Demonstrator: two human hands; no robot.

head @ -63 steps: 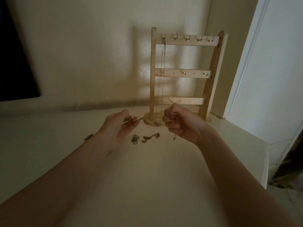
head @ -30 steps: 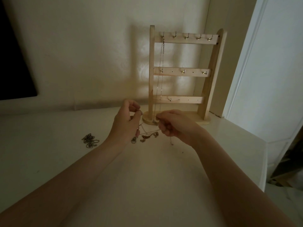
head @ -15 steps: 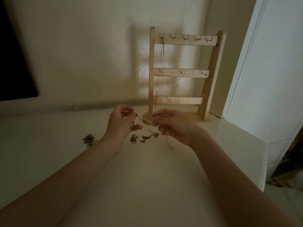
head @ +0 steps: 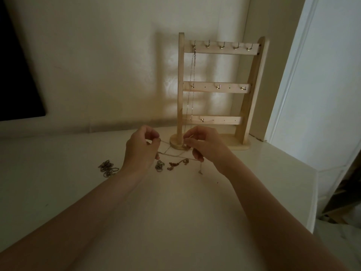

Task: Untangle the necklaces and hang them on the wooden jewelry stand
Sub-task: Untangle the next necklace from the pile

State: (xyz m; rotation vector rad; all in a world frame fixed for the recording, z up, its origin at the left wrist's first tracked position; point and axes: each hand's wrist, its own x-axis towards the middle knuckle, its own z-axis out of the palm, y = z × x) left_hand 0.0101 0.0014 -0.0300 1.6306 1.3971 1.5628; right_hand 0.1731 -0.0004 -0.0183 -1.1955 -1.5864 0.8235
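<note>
A thin gold necklace (head: 172, 152) is stretched in crossing strands between my hands, just above the white tabletop. My left hand (head: 139, 147) pinches one side of it, and my right hand (head: 203, 145) pinches the other, a loose end with a clasp dangling below. The wooden jewelry stand (head: 218, 87) rises right behind my hands, with three rails of small hooks. One silver chain (head: 192, 79) hangs from the top rail's leftmost hook. Small tangled chains (head: 172, 164) lie on the table under the stretched necklace, and another tangle (head: 107, 168) lies to the left.
The white table (head: 175, 212) ends at an edge on the right, past which the floor drops away. A cream wall stands close behind the stand, a dark panel (head: 17, 75) at far left, a white door frame (head: 293, 75) at right.
My hands have drawn slightly apart, spreading the gold necklace into taut crossing strands. Earlier they were closer together over the small tangles.
</note>
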